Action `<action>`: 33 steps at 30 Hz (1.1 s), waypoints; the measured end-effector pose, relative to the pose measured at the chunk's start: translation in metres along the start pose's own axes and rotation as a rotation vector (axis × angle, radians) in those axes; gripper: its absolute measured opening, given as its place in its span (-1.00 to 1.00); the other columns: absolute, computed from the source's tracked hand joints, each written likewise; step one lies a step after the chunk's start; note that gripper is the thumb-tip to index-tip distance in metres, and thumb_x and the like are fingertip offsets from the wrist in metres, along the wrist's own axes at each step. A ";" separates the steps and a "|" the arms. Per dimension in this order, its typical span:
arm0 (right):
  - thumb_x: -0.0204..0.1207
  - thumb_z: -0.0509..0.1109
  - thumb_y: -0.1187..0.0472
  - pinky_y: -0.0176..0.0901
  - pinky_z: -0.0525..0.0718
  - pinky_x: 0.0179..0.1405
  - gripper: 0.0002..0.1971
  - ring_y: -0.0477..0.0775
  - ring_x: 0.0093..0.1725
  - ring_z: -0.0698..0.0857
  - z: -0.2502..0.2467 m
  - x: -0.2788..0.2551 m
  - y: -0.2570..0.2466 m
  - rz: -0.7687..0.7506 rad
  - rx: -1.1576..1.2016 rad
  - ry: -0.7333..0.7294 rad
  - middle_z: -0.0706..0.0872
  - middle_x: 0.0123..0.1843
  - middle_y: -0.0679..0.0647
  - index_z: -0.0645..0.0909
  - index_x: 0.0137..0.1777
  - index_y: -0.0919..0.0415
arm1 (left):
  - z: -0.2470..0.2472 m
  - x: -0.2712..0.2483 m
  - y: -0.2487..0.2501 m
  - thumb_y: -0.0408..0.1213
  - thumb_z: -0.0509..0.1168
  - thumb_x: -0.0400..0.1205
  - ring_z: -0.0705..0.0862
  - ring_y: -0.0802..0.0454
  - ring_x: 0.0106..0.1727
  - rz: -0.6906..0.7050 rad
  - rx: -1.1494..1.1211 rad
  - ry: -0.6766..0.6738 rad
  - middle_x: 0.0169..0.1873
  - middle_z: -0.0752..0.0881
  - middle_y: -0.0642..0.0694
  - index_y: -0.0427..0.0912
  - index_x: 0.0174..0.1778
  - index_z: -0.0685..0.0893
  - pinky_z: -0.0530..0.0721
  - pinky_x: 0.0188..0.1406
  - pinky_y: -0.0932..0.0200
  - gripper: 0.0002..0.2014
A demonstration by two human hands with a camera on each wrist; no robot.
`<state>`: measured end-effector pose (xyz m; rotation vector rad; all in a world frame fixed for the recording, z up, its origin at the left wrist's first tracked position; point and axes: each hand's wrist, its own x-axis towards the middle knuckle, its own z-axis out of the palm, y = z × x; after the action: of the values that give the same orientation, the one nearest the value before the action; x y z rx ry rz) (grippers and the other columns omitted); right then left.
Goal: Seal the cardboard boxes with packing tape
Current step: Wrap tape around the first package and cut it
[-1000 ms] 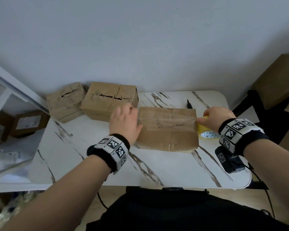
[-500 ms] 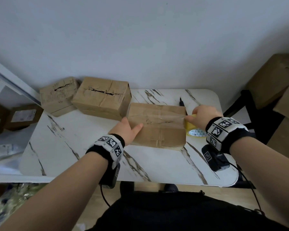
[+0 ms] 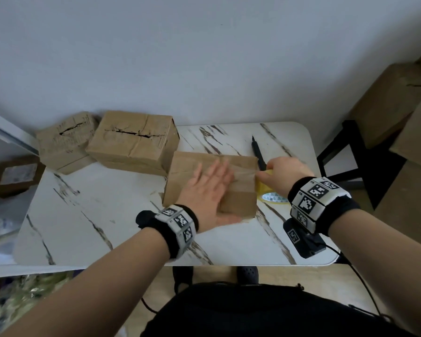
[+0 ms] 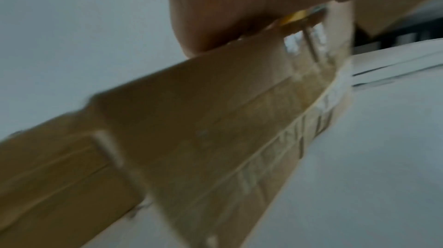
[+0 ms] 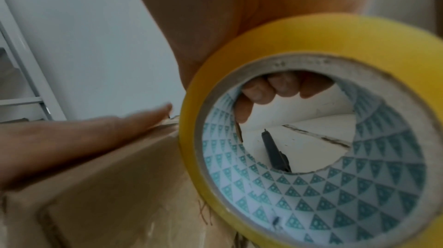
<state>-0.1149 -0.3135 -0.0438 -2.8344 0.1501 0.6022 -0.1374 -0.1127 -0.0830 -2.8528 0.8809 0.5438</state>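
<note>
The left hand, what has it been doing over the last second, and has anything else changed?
The left hand left the box's left end and slid right across its top, flat over the tape strip, towards the right hand. The right hand still grips the yellow tape roll at the box's right edge. The pen and two far boxes stayed put.

1. front box (image 3: 238,203): matt brown cardboard, creased, under a glossy clear tape strip (image 3: 243,175).
2. tape roll (image 5: 311,44): glossy yellow, printed paper core.
3. table (image 3: 107,215): smooth white marble-look top.
</note>
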 end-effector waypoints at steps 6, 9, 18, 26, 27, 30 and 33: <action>0.56 0.21 -0.08 -0.13 0.59 -0.24 -0.66 0.11 -0.20 0.64 0.004 0.005 0.001 -0.018 0.003 0.012 0.62 -0.26 0.06 0.63 -0.04 0.20 | -0.004 0.005 0.012 0.47 0.00 0.48 -0.40 -0.02 0.64 0.040 -0.031 -0.015 0.63 -0.40 -0.11 -0.18 0.64 -0.34 -0.31 0.59 -0.27 0.08; 0.55 0.22 -0.09 -0.10 0.63 -0.23 -0.64 0.12 -0.20 0.66 0.006 0.006 0.004 -0.018 0.020 0.009 0.65 -0.27 0.08 0.63 -0.10 0.21 | -0.006 0.010 0.028 0.46 -0.01 0.50 -0.44 -0.03 0.62 -0.004 -0.063 -0.017 0.62 -0.43 -0.10 -0.16 0.63 -0.36 -0.30 0.50 -0.49 0.05; 0.57 0.20 -0.12 -0.12 0.59 -0.26 -0.61 0.09 -0.22 0.66 0.007 0.006 0.010 -0.053 0.052 0.011 0.69 -0.26 0.09 0.65 -0.13 0.19 | -0.045 0.035 0.044 0.22 0.57 0.21 -0.40 -0.30 0.61 -0.123 -0.058 -0.217 0.59 -0.48 -0.06 -0.01 0.60 -0.44 0.14 0.35 -0.67 0.41; 0.57 0.20 -0.19 -0.16 0.53 -0.34 -0.56 0.04 -0.31 0.63 0.007 0.008 0.019 -0.077 0.100 0.020 0.65 -0.36 0.06 0.60 -0.32 0.13 | -0.053 0.042 0.052 0.17 0.61 0.19 -0.43 -0.39 0.58 -0.159 -0.002 -0.302 0.57 -0.53 -0.09 0.10 0.57 -0.50 0.15 0.30 -0.72 0.44; 0.57 0.19 -0.20 -0.16 0.53 -0.35 -0.56 0.03 -0.33 0.62 0.007 0.007 0.020 -0.079 0.109 0.025 0.63 -0.38 0.05 0.57 -0.35 0.12 | -0.054 0.042 0.052 0.17 0.61 0.20 -0.40 -0.39 0.60 -0.157 -0.002 -0.295 0.60 -0.47 -0.09 0.09 0.58 -0.48 0.17 0.31 -0.70 0.43; 0.56 0.20 -0.21 -0.15 0.57 -0.34 -0.55 0.03 -0.35 0.62 0.005 0.006 0.021 -0.088 0.156 0.027 0.61 -0.42 0.04 0.55 -0.41 0.09 | -0.056 0.039 0.050 0.16 0.59 0.22 -0.27 -0.36 0.63 -0.144 -0.011 -0.240 0.64 -0.31 -0.11 0.06 0.63 -0.38 0.25 0.32 -0.66 0.37; 0.53 0.21 -0.23 -0.13 0.59 -0.24 -0.56 0.08 -0.25 0.66 -0.004 0.002 0.018 -0.102 0.185 0.067 0.67 -0.34 0.04 0.63 -0.32 0.11 | -0.059 0.033 0.043 0.17 0.59 0.19 -0.13 -0.35 0.63 -0.143 -0.021 -0.150 0.63 -0.18 -0.11 0.07 0.64 -0.25 0.38 0.27 -0.61 0.33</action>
<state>-0.1140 -0.3318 -0.0449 -2.6657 0.0679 0.4467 -0.1180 -0.1776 -0.0405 -2.8204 0.6447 0.7408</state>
